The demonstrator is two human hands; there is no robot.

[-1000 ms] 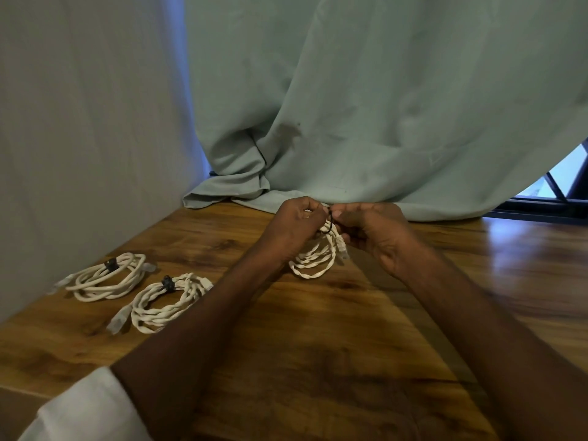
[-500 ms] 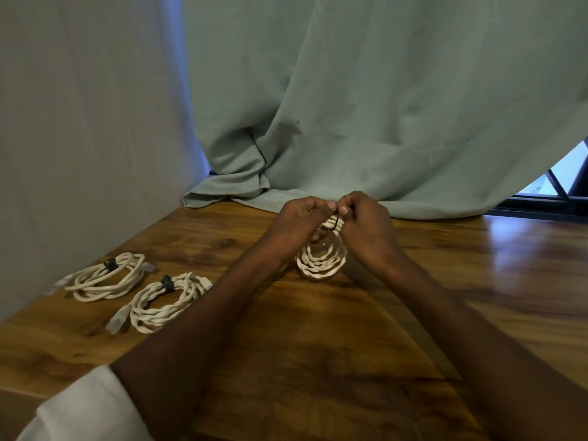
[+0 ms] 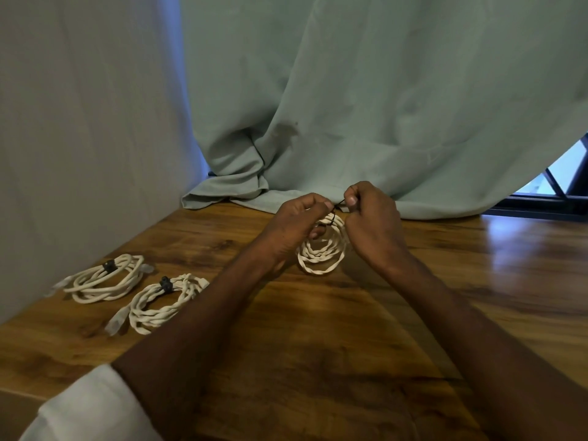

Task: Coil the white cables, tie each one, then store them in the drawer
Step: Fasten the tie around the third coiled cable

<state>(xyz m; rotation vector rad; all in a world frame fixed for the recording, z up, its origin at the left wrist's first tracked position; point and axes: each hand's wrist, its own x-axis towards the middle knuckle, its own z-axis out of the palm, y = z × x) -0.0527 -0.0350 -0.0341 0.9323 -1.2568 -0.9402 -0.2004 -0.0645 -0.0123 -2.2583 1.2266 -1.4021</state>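
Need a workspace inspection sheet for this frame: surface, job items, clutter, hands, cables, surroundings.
Surface: wooden table, glossy.
Job's things: held coil with a black tie at its top; drawer not seen.
Clutter: nothing seen.
Grippers: left hand grips the held coil; right hand pinches the black tie.
Cables: two tied coils, far coil and near coil, lie at left.
Surroundings: curtain, wall, window.

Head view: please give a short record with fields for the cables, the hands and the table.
held cable: white twisted cable coil, between both hands, above the table
tie: thin black tie, pinched by left hand and right hand
finished cables: two white coils with black ties, lying on the left
surface: brown wooden table
drawer: not visible
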